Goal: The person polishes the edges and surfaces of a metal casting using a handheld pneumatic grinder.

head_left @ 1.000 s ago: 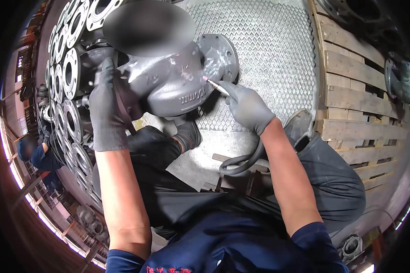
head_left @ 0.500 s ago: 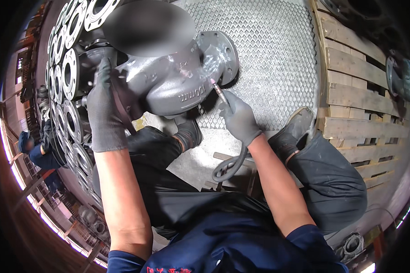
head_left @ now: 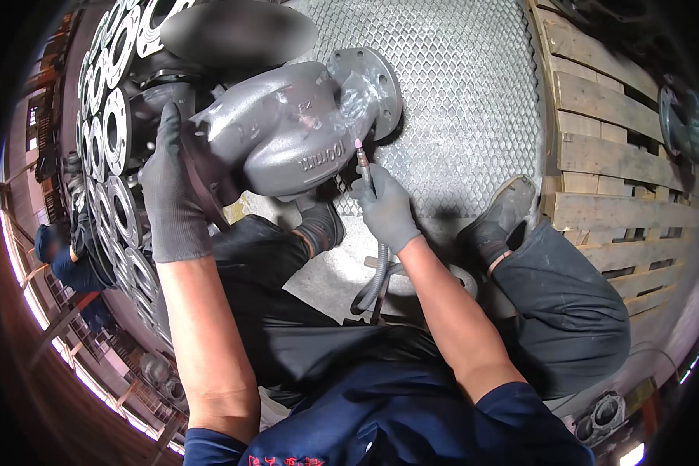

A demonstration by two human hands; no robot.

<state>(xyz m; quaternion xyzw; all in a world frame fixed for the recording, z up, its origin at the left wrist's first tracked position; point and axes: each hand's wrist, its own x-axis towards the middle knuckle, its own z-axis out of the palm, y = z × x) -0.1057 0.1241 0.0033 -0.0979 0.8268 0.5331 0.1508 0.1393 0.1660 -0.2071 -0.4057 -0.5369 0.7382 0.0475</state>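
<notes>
A large grey cast-metal valve body (head_left: pixel 283 128) lies in front of me, with a round bolt-hole flange (head_left: pixel 388 97) at its right end. My gloved left hand (head_left: pixel 171 190) grips the edge of its left end, one digit stretched up along the rim; the other fingers are partly hidden. In my gloved right hand (head_left: pixel 388 208) is a slim pencil grinder (head_left: pixel 364 161) with a pink tip. That tip points up beside the body's lower right side, close to the flange neck; whether it touches cannot be told. A grey hose (head_left: pixel 381 276) hangs below this hand.
Several flanged castings (head_left: pixel 116 128) stand stacked along the left. Patterned metal plate (head_left: pixel 466 101) covers the surface beyond the valve body, and a wooden pallet (head_left: pixel 606 147) borders it at right. Another person (head_left: pixel 78 268) is at far left. My shoes (head_left: pixel 505 213) flank the work.
My right hand has shifted left and slightly down, turning the grinder more upright. The hose has swung with it. The valve body appears slightly left in the view, with my left hand still on it.
</notes>
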